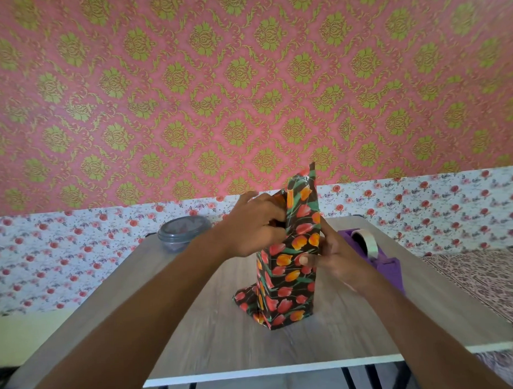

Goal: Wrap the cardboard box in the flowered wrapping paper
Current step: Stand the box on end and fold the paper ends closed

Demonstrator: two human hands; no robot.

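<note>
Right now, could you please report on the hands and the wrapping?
Left hand grips wrapping paper at top. Right hand pinches its side edge. Wrapped box upright, top open. Tape dispenser at right.

Wood-grain table [219, 341] with a white front edge: a paper-wrapped box [285, 292] stands upright at its centre, a lidded grey round container [182, 233] sits at the far left, and a purple tape dispenser [383, 265] at right.

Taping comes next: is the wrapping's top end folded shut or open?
Open: the wrapping paper sticks up unfolded at the top; the left hand grips one side, and the right hand pinches the front.
</note>
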